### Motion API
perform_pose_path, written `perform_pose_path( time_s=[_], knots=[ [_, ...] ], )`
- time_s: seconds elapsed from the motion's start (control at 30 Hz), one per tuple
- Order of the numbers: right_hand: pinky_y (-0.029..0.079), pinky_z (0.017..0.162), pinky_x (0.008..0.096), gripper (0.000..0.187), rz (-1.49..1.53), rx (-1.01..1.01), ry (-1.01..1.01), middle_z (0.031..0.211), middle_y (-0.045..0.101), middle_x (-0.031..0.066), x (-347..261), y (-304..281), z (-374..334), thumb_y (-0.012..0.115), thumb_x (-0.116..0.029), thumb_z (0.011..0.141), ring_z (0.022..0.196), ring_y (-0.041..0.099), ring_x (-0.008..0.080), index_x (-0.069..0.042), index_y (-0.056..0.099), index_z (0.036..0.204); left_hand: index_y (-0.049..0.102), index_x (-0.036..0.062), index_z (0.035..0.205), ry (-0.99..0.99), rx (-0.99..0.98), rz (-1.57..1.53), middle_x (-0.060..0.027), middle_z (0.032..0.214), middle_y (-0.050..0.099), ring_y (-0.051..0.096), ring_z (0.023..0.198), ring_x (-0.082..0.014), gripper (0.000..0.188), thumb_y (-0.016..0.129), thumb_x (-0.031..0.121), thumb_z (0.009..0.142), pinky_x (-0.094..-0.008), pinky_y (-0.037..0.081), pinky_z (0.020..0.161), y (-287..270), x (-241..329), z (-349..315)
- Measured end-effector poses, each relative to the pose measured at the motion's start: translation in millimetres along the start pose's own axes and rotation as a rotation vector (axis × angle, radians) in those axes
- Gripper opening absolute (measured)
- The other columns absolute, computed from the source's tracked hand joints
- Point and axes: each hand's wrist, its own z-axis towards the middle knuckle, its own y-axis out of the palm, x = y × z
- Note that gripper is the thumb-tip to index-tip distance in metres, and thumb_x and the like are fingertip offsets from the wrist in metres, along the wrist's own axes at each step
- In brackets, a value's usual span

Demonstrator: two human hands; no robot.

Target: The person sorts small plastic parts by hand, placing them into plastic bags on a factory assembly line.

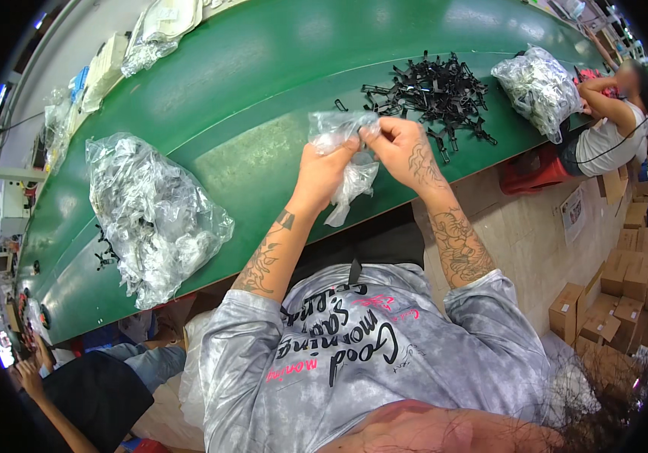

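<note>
A small clear plastic bag [354,185] hangs between my two hands above the near part of the green table [256,155]. My left hand [321,172] is closed on its left side, thumb pressed on the plastic. Fingers of my right hand [401,149] pinch the bag's upper right edge. Whether anything small sits inside the crumpled plastic, I cannot tell. Just beyond my right hand lies a heap of black plastic clips or brackets [441,90]. One loose black piece [340,105] rests apart from the heap, beyond the bag.
A large clear sack of bagged parts [154,219] stands on the table to my left. Another full sack [539,90] is at the right, by a seated co-worker [614,124]. A second person [97,400] sits at lower left. Cardboard boxes [618,291] are stacked on the right floor.
</note>
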Motion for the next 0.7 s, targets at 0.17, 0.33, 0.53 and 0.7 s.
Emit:
perform_pose_path(
  time_s=[0.17,0.33,0.53,0.7],
  knots=[
    [0.046,0.056,0.0406,0.047,-0.394,0.013,-0.046,0.059,0.057,0.0169,-13,-24,16,0.065,-0.039,0.097,0.055,0.058,0.0306,0.001,0.065,0.072,0.072,0.0012,0.1,-0.149,0.053,0.002,-0.0025,0.085,0.068,0.06,0.07,-0.0102,0.024,0.073,0.025,0.097,-0.0276,0.048,0.06,-27,-4,-15],
    [0.047,0.064,0.0464,0.061,-0.517,-0.077,0.055,0.062,0.059,0.0205,-4,-23,45,0.05,-0.047,0.102,0.06,0.058,0.0356,0.003,0.065,0.071,0.07,0.002,0.097,-0.134,0.088,-0.055,-0.001,0.083,0.064,0.061,0.07,-0.0112,0.023,0.074,0.024,0.095,-0.0291,0.051,0.061,-36,3,-23],
    [0.033,0.048,0.0336,0.044,-0.047,0.333,-0.179,0.055,0.042,0.0018,-2,-36,28,0.069,-0.022,0.097,0.054,0.037,0.009,0.0,0.052,0.062,0.052,0.0054,0.14,-0.053,0.031,-0.124,0.0027,0.082,0.06,0.057,0.069,-0.0056,0.06,0.081,0.022,0.091,-0.0215,0.046,0.059,-30,11,-27],
    [0.046,0.062,0.0287,0.025,0.388,-0.195,-0.096,0.073,0.062,0.0013,2,-1,2,0.068,-0.021,0.099,0.069,0.053,0.0066,0.0,0.071,0.086,0.043,0.0067,0.155,0.17,-0.191,0.109,0.0059,0.079,0.054,0.051,0.069,-0.0033,0.074,0.079,0.022,0.092,-0.0206,0.042,0.06,-13,9,-18]
  ],
)
